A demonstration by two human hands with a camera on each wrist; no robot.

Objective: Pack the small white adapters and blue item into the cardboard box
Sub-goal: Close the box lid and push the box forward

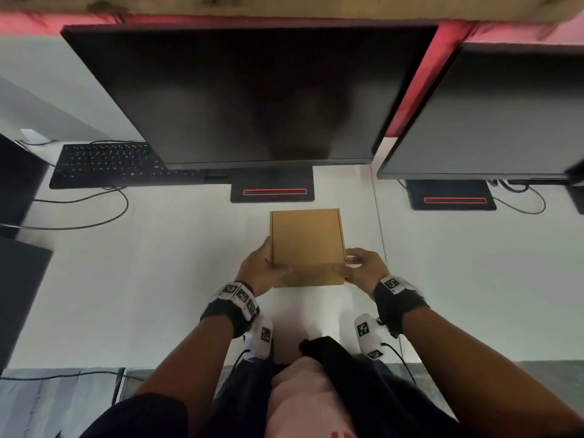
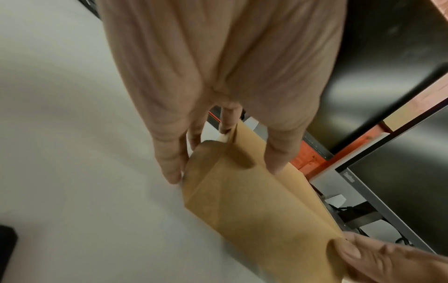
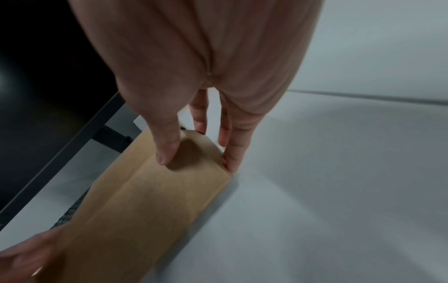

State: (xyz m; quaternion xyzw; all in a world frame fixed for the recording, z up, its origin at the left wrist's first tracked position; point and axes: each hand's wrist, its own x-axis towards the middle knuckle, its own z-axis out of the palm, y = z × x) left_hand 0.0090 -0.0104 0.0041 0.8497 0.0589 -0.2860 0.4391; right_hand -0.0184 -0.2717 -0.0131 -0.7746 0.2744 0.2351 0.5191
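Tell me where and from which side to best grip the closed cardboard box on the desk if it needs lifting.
Grip the cardboard box at its two near corners, one hand from each side, much as the left hand and right hand hold it now: thumb on top, fingers against the side wall. It lies flat, shut and broad, so one hand would probably tip it.

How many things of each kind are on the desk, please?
Cardboard box: 1
Monitors: 2
Keyboard: 1
Hands on the box, left hand and right hand: 2
Total: 6
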